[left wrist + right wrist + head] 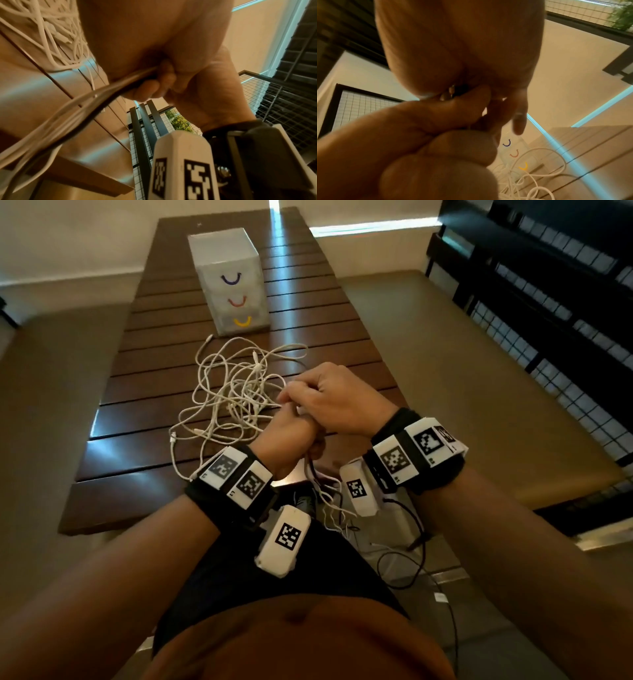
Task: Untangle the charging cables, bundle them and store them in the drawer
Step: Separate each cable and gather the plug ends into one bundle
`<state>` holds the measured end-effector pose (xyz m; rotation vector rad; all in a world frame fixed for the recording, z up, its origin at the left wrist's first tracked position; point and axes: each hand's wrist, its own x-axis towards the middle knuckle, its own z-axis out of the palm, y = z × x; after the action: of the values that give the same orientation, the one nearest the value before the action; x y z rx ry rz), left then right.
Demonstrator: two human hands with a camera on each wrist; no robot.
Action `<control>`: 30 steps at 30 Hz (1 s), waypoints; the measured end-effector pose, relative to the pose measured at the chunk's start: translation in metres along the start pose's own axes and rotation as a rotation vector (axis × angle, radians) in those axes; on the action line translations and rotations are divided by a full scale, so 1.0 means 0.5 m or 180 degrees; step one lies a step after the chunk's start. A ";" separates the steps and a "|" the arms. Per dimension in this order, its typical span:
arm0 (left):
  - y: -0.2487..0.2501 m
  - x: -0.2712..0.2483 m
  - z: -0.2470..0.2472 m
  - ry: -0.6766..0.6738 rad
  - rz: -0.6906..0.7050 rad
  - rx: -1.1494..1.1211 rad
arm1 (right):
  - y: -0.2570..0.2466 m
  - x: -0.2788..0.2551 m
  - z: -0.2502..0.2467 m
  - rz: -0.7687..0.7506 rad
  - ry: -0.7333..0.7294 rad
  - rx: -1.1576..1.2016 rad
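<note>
A tangle of white charging cables (236, 385) lies on the brown slatted table (137, 440), in front of a small white drawer unit (229, 282) with blue, red and yellow handles, all drawers closed. My left hand (294, 426) makes a fist round several cable strands (96, 94), white and dark. They hang off the table's near edge as a loose bunch (320, 484). My right hand (294, 395) curls over the top of the left fist and pinches the cable there. What lies between the palms is hidden.
The drawer unit (515, 154) stands beyond the cable loops (530, 178). Padded benches flank the table on both sides. A black metal railing with mesh (548, 302) runs along the right. Thin black wires trail over my lap and the floor (404, 559).
</note>
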<state>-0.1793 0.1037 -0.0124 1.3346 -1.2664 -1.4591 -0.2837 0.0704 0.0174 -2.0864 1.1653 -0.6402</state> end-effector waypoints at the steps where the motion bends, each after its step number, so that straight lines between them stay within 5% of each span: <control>1: 0.000 -0.001 -0.009 0.0096 0.0041 0.0047 | -0.002 0.006 0.004 -0.0052 0.0039 -0.0148; 5: -0.005 -0.008 -0.042 0.0341 0.0012 0.0212 | 0.001 0.026 0.023 -0.0143 -0.0080 0.0055; 8: -0.007 -0.015 -0.068 -0.0042 -0.0325 0.0019 | 0.003 0.046 0.036 0.0154 -0.0570 0.0668; 12: -0.027 -0.032 -0.116 -0.0300 -0.0703 0.0086 | 0.010 0.123 0.066 0.0244 -0.0323 0.1545; 18: -0.057 -0.052 -0.215 0.0002 -0.0972 -0.0069 | -0.001 0.227 0.143 -0.0334 -0.1425 -0.0664; 25: -0.087 -0.054 -0.291 0.0376 -0.0947 -0.0556 | 0.082 0.273 0.116 -0.0029 -0.0233 -0.1235; 30: -0.088 -0.026 -0.285 0.0394 -0.0864 -0.0680 | 0.122 0.278 0.108 0.0329 0.0470 -0.0896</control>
<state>-0.0335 0.1019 -0.0460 1.4666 -0.8485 -1.6179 -0.2132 -0.0576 -0.0503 -2.2208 1.5114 -0.6192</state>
